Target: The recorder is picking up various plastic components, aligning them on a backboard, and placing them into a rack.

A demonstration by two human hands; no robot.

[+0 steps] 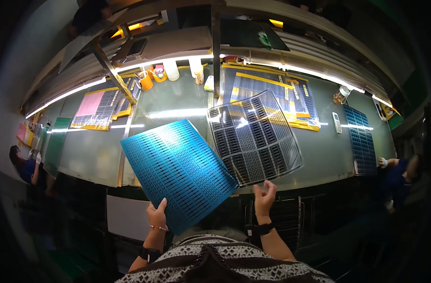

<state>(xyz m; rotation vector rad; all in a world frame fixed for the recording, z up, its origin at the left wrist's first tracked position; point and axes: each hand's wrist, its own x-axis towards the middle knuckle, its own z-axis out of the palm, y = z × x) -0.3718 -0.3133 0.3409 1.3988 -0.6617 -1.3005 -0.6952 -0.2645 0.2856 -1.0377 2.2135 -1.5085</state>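
Note:
My left hand (157, 215) grips the lower left edge of a blue panel (180, 172), thumb on top. Rows of small black shapes cover the panel, which is tilted over the front edge of the bench. To its right is a clear film sheet (255, 141) printed with dense black patterns in a grid, its lower left corner meeting the panel's right corner. Just below the film's near edge is my right hand (264, 200), thumb and bent fingers apart, with nothing visible between them. Whether a fingertip touches the film is hard to make out.
The glossy bench (177, 106) bears yellow-edged film sheets (305, 123) behind, an orange cup (145, 81), a white handheld device (337, 123) and another blue panel (360, 141) at right. A shelf post (216, 52) rises behind. People sit at both sides.

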